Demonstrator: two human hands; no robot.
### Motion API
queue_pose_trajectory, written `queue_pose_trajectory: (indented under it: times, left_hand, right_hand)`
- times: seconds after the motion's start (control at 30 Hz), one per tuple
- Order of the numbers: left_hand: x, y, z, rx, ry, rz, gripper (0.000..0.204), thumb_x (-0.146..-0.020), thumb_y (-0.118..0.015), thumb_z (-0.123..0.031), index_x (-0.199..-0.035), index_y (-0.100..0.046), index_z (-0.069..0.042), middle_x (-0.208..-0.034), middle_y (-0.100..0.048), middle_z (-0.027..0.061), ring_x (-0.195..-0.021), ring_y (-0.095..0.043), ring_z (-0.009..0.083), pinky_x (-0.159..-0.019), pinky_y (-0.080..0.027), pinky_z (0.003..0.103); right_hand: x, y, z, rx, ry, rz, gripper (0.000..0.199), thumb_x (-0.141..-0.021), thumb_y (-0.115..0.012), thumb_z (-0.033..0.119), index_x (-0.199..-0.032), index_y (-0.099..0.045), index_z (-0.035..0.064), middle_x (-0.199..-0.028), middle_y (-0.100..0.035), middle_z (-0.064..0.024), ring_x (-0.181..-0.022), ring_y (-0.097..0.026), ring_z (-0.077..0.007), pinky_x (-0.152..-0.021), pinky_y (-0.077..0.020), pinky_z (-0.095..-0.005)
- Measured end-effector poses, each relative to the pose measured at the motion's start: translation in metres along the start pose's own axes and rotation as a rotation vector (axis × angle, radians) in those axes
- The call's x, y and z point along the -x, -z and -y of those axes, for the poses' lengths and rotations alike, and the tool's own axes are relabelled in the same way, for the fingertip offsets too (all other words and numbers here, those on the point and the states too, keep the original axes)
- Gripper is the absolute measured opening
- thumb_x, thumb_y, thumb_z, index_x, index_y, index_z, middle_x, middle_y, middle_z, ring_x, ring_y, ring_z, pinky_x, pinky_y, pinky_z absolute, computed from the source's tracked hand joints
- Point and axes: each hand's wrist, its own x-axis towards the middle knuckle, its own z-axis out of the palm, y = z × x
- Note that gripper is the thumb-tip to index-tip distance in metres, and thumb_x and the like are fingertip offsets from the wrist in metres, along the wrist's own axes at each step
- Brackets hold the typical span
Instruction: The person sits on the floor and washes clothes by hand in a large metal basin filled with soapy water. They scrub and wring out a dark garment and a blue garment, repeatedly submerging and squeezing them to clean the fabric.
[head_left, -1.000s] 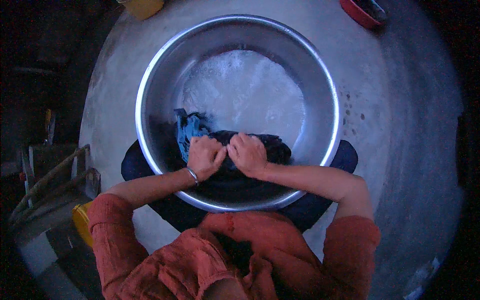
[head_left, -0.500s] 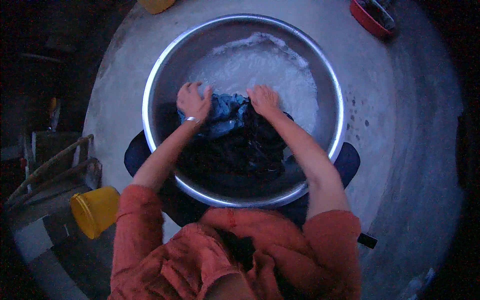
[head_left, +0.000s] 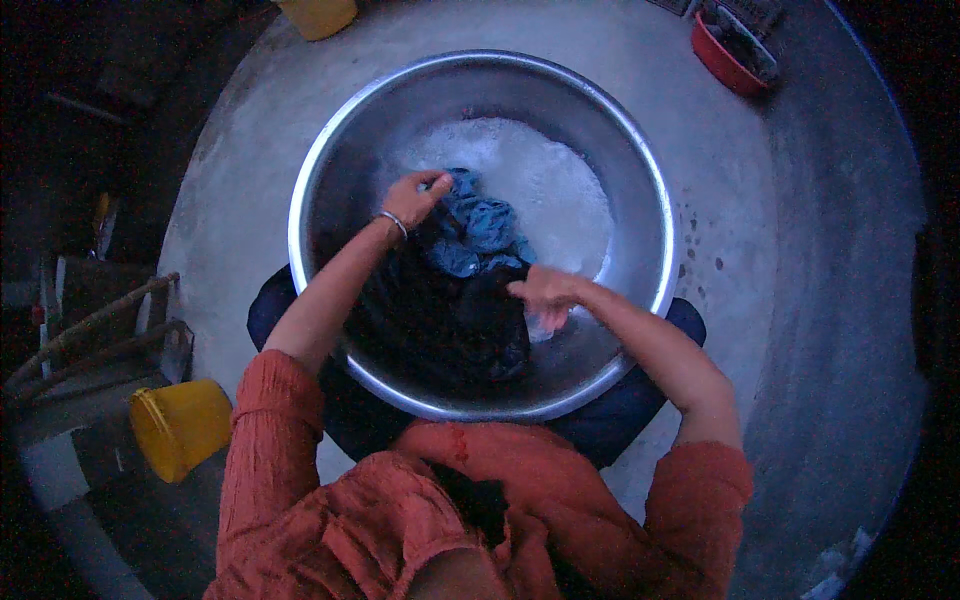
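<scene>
Steel basin (head_left: 655,230): my left hand (head_left: 415,197) clenched the blue garment (head_left: 480,228), right hand (head_left: 545,293) fingers clamped its dark end; rubbing worked best kept in suds (head_left: 540,180).

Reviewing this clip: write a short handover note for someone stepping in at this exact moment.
Left hand: gripping the blue part of the wet garment at the far side of the metal basin.
Right hand: pressing the dark part of the cloth near the front.
Soapy foam covers the water behind the cloth.
Done: garment soaked and lathered.
Left: it is not yet out of the basin, likely more scrubbing.
</scene>
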Motion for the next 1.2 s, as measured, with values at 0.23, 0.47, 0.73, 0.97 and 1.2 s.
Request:
queue_pose_trajectory:
  times: [0.23, 0.47, 0.73, 0.97, 1.2]
  left_hand:
    - [-0.06, -0.039, 0.014, 0.389, 0.053, -0.13, 0.067, -0.079, -0.045, -0.056, -0.118, -0.049, -0.001, -0.124, -0.045, 0.0195, -0.117, -0.041, 0.0305, -0.098, -0.03, 0.036]
    - [0.017, -0.012, -0.015, 0.129, 0.1, 0.241, 0.058, -0.08, -0.044, -0.053, -0.104, -0.054, -0.001, -0.111, -0.053, 0.017, -0.103, -0.048, 0.0335, -0.086, -0.036, 0.038]
    - [0.118, -0.059, -0.034, -0.278, -0.508, -0.125, 0.021, -0.084, -0.042, -0.024, -0.079, -0.052, -0.006, -0.074, -0.048, 0.0137, -0.071, -0.044, 0.0329, -0.063, -0.035, 0.043]
    - [-0.026, -0.075, -0.008, -0.516, -0.183, -0.291, 0.028, -0.086, -0.039, -0.033, -0.1, -0.048, -0.011, -0.084, -0.059, 0.0177, -0.083, -0.055, 0.0354, -0.068, -0.043, 0.049]
    - [-0.022, -0.064, -0.005, -0.317, -0.066, 0.029, 0.042, -0.082, -0.044, -0.047, -0.098, -0.058, -0.011, -0.101, -0.055, 0.0176, -0.097, -0.051, 0.0329, -0.082, -0.039, 0.043]
  right_hand:
    - [-0.109, 0.095, 0.004, -0.305, 0.208, -0.705, 0.057, -0.083, -0.039, 0.05, -0.112, -0.05, 0.0016, -0.114, -0.052, -0.019, -0.107, -0.048, -0.0331, -0.09, -0.0356, -0.0383]
    - [-0.056, 0.01, 0.069, -0.184, 0.402, -0.515, 0.043, -0.085, -0.042, 0.041, -0.105, -0.051, 0.0036, -0.107, -0.053, -0.0177, -0.101, -0.048, -0.0381, -0.084, -0.039, -0.0421]
    - [-0.011, -0.078, 0.032, 0.211, 0.73, -1.008, 0.018, -0.075, -0.048, 0.018, -0.083, -0.049, 0.0016, -0.084, -0.05, -0.0164, -0.082, -0.048, -0.0323, -0.069, -0.0365, -0.0441]
    - [-0.128, 0.009, 0.041, 0.356, 0.38, -0.849, 0.027, -0.075, -0.052, 0.022, -0.094, -0.052, 0.0029, -0.106, -0.051, -0.0179, -0.105, -0.045, -0.0336, -0.088, -0.0345, -0.0482]
    - [-0.123, 0.019, 0.018, 0.311, 0.251, -0.806, 0.037, -0.079, -0.048, 0.034, -0.107, -0.054, 0.011, -0.124, -0.039, -0.0143, -0.111, -0.038, -0.0327, -0.089, -0.0311, -0.0475]
